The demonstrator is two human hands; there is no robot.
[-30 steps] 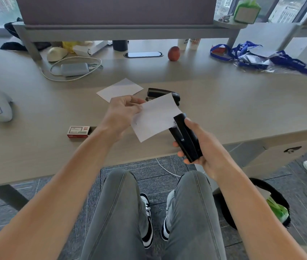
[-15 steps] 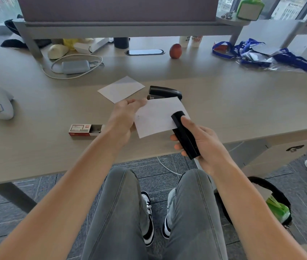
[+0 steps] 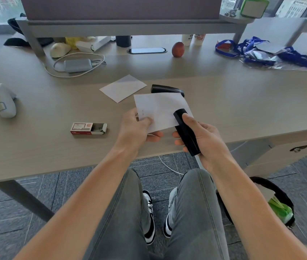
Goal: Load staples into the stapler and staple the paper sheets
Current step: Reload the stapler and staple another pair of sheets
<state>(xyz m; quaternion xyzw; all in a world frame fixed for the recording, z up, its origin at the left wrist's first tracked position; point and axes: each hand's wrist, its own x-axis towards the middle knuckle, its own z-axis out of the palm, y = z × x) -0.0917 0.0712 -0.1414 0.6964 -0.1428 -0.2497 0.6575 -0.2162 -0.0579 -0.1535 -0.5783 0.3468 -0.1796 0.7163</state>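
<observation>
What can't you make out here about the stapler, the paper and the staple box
- Head view: the stapler mouth is hidden under the held paper, so any staple can't be seen.
- How many sheets the left hand pinches: edges too thin to count.
- Staple box label and contents: too small.
- Second stapler on the desk: its front is hidden behind the paper.
- Right hand fingers are mostly hidden behind the stapler.

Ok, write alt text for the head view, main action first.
A person's right hand clamps a black stapler onto the edge of paper sheets held by the left hand above a desk. An open staple box, another sheet and a second stapler lie nearby.
</observation>
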